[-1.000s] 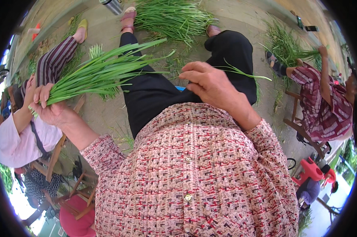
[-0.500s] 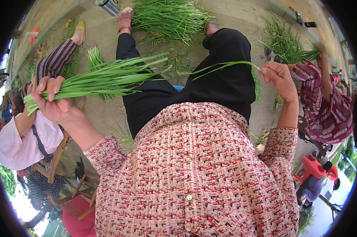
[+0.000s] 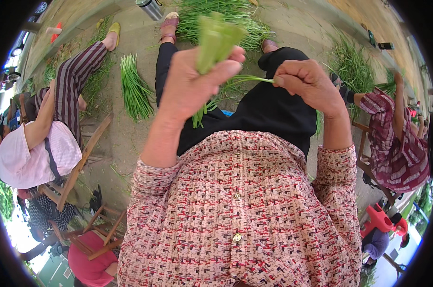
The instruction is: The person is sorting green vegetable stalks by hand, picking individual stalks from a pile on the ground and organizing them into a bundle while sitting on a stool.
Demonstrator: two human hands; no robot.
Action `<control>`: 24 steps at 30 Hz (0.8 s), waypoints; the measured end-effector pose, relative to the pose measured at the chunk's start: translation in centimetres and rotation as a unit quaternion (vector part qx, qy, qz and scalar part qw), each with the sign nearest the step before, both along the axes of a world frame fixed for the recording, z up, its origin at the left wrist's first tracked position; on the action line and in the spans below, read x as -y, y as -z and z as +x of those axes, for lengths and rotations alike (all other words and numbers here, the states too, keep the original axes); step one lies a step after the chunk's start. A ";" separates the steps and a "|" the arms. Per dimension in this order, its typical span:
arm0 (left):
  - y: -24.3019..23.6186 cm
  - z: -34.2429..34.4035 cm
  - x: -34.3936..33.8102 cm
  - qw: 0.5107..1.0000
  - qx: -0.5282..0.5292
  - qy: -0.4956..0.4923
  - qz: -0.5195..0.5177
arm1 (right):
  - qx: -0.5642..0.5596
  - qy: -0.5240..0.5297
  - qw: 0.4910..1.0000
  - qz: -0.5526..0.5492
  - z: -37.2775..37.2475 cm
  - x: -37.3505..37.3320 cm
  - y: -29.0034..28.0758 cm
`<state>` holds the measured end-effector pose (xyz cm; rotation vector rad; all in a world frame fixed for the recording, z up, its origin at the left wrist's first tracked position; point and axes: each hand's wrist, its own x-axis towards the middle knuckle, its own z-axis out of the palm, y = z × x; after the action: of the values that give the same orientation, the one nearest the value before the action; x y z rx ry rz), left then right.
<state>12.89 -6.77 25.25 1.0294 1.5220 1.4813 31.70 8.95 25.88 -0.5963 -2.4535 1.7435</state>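
Observation:
My left hand (image 3: 190, 83) is raised in front of my lap and closed round a bunch of chives (image 3: 217, 40). The cut ends point up and are smeared by motion. The leaf ends hang below the hand, over my dark trousers. To the right, my right hand (image 3: 312, 88) pinches the pale end of a thin chive strand (image 3: 252, 78). That strand runs left towards the bunch; whether it touches the bunch is hidden behind my left hand. A large loose pile of chives (image 3: 187, 28) lies between my feet.
A neat bunch of chives (image 3: 135, 91) lies on the ground left of my leg. Beyond my left foot stands a metal flask (image 3: 150, 8). People sit on wooden chairs at both sides, a striped trouser leg (image 3: 75, 71) at left. More greens (image 3: 353, 64) lie at right.
My left hand has swung right and turned upright with the bunch, from far left to before my lap. My right hand has moved left and inward, still pinching the strand.

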 end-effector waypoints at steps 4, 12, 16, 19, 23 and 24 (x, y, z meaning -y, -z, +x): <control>0.6 1.2 -0.5 0.996 -0.030 0.041 -0.068 | -0.016 -0.036 0.999 0.016 -2.0 0.5 -0.6; 1.1 0.6 0.3 0.999 0.037 0.004 -0.027 | -0.054 0.071 0.992 -0.086 -3.0 0.0 -0.3; 1.1 0.5 0.7 0.999 0.008 -0.006 -0.041 | -0.121 0.072 0.990 -0.028 -3.6 0.1 -0.1; 0.8 0.7 0.8 0.998 -0.021 -0.015 -0.064 | -0.119 -0.010 0.991 0.059 -4.1 0.0 -0.8; 1.9 0.8 0.7 0.997 -0.071 -0.021 -0.028 | -0.110 -0.061 0.977 0.170 -4.9 0.9 -1.3; 2.2 0.8 0.7 0.996 -0.090 -0.021 -0.011 | -0.118 -0.056 0.975 0.181 -5.0 1.0 -1.0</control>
<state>13.64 -7.44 23.06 1.1499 1.6918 1.4296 26.66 7.92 26.84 -0.2053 -2.5763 1.2590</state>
